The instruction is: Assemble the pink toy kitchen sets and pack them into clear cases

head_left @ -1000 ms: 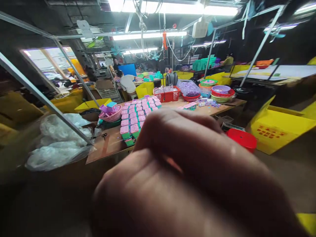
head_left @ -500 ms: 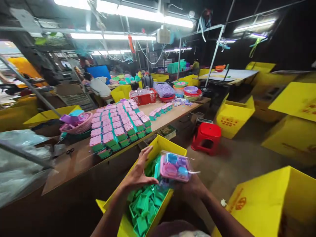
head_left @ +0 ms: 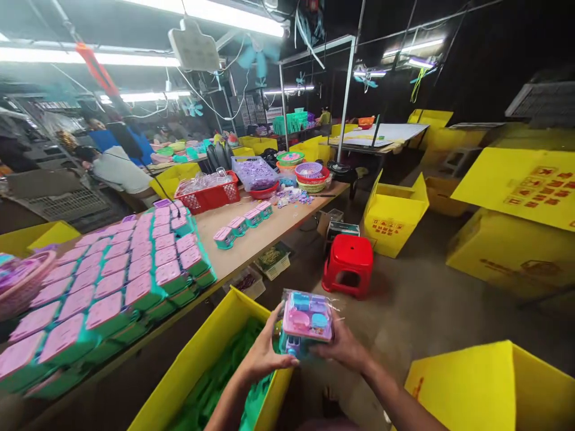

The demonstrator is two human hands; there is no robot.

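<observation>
Wood-topped bench runs along the left, its pink-lidded packs laid in tight rows, probably so they stack flat. Below its edge a yellow carton stands open, green trays inside. Red print on the far cartons is too blurred to read. Above the open carton's right corner, the clear-wrapped toy packet sits level between left hand and right hand, fingers curled around its sides.

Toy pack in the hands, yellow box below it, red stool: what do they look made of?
Toy pack: glossy moulded plastic pieces in pink and blue, under clear film that glints and crinkles at the edges. Yellow box: probably corrugated board, matte, with folded flaps. Red stool: moulded plastic, smooth, one colour throughout.
</observation>
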